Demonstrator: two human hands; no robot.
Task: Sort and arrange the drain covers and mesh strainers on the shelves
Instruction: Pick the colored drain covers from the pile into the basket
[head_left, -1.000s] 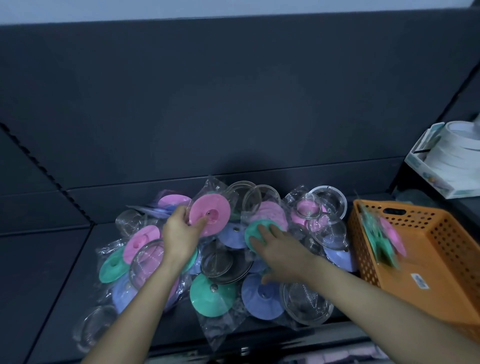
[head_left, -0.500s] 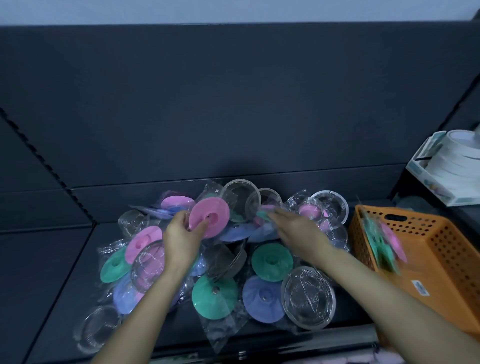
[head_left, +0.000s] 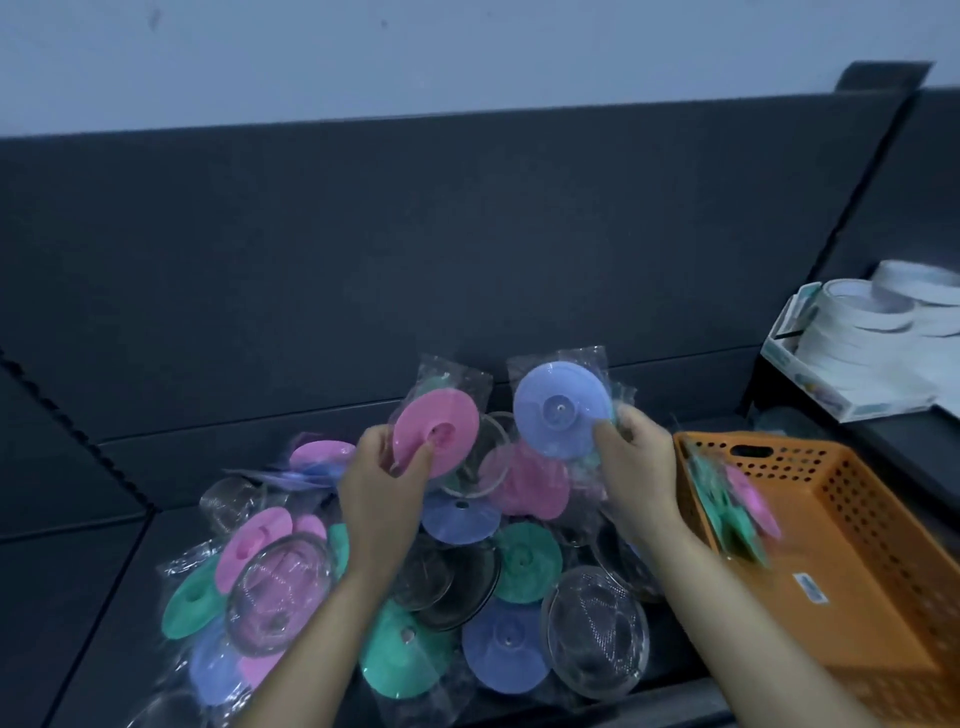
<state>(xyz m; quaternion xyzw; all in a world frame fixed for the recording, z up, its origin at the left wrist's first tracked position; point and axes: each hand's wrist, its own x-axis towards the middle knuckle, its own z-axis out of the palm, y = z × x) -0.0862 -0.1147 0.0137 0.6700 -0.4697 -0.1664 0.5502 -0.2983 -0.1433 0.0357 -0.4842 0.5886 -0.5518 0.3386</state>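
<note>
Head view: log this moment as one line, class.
left hand: grips pink cover | right hand: grips purple cover | pile: unsorted on shelf

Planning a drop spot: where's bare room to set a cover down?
Free: dark shelf left of the pile; orange basket floor right of its covers. Crowded: pile centre, beneath left hand (pink cover) and right hand (purple cover).

a heap of bagged drain covers and mesh strainers (head_left: 524, 561) lies on the shelf (head_left: 93, 597). the basket (head_left: 883, 525) stands just right of it, with bagged covers (head_left: 727, 512) leaning inside its left wall. a box of tape rolls (head_left: 852, 364) sits higher, behind and right of the basket. above the heap's rear, the left grip (head_left: 379, 488) holds one drain cover (head_left: 441, 431), and the right grip (head_left: 639, 467) holds another cover (head_left: 561, 410) to its right.
</note>
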